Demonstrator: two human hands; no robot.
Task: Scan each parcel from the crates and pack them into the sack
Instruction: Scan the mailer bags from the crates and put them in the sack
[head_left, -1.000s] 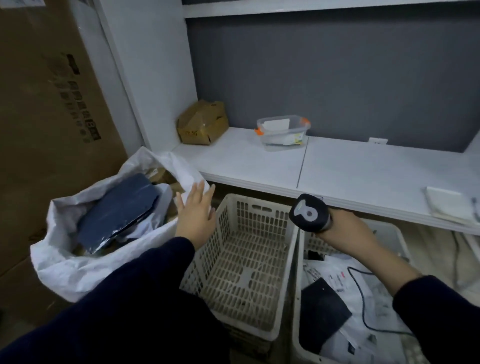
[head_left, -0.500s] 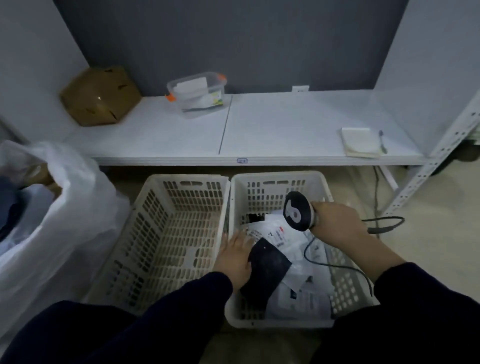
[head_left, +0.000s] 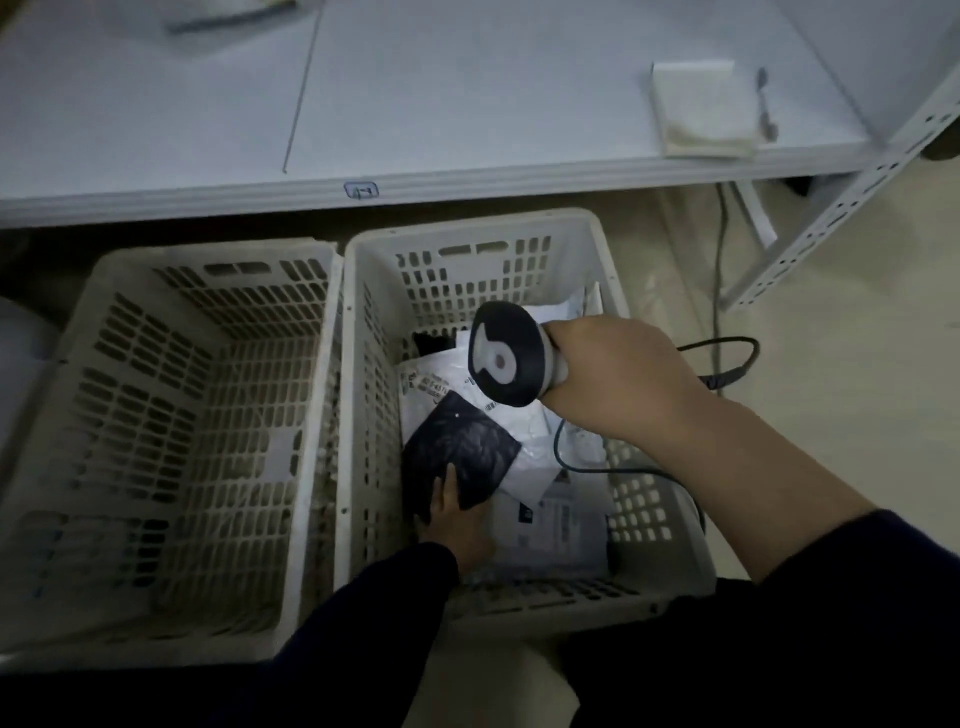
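Two white slotted crates stand side by side on the floor. The left crate (head_left: 171, 447) holds nothing. The right crate (head_left: 639, 499) holds several white parcels (head_left: 561, 519) and a black parcel (head_left: 457, 452) on top. My left hand (head_left: 454, 519) is down inside the right crate, its thumb over the near edge of the black parcel and its fingers hidden under it. My right hand (head_left: 618, 379) grips the black and grey barcode scanner (head_left: 506, 358) above the crate, head pointing down at the parcels. A sliver of the white sack (head_left: 21, 358) shows at the far left.
A low white shelf (head_left: 415, 104) runs behind the crates, with a folded white cloth (head_left: 701, 109) and a pen (head_left: 766, 104) at its right. The scanner cable (head_left: 727, 353) trails over the right crate's rim. A perforated metal shelf post (head_left: 852, 192) stands at the right.
The view has swung from the sack down to the crates. My left hand left the sack, reached into the right crate and took hold of the black parcel. The scanner moved over that crate.
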